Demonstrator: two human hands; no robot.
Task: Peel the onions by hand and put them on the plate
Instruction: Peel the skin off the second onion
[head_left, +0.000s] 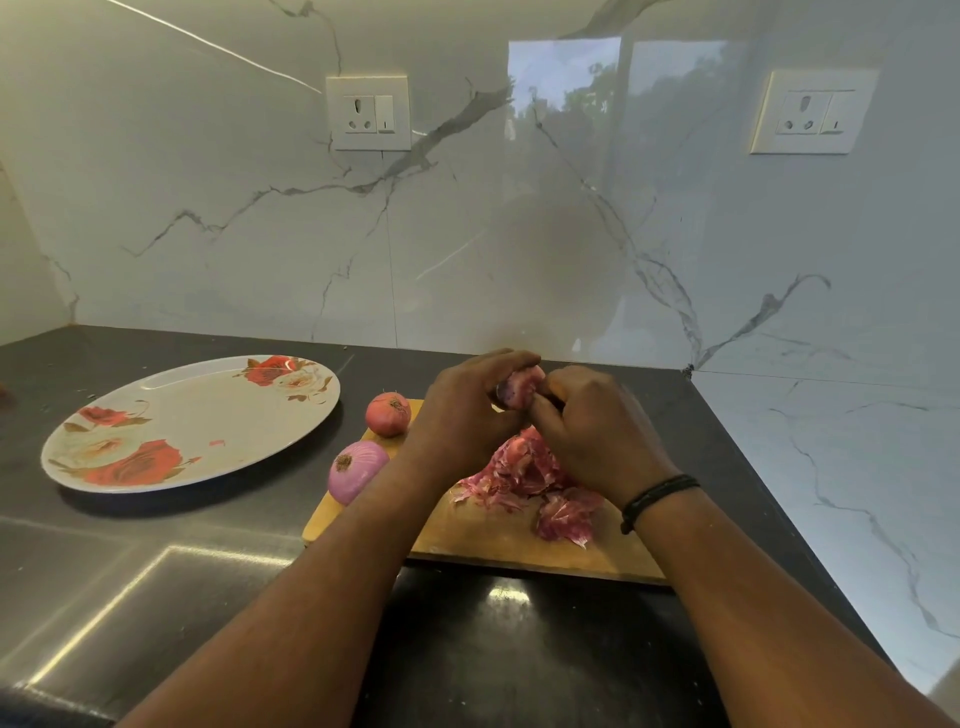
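Both hands hold one pink onion (521, 387) up above the wooden cutting board (483, 540). My left hand (467, 410) curls round its left side, and my right hand (592, 431) pinches at its right side; most of the onion is hidden by the fingers. A peeled purple onion (356, 470) lies at the board's left edge. Behind it sits an unpeeled reddish onion (388, 414). A heap of onion skins (530, 483) lies on the board under my hands. The oval flowered plate (208, 415) stands to the left with no onions on it.
The dark countertop (519, 649) meets marble walls at the back and on the right. A steel surface (104, 597) lies at the front left. Two wall sockets (368, 113) (810, 111) sit high on the back wall.
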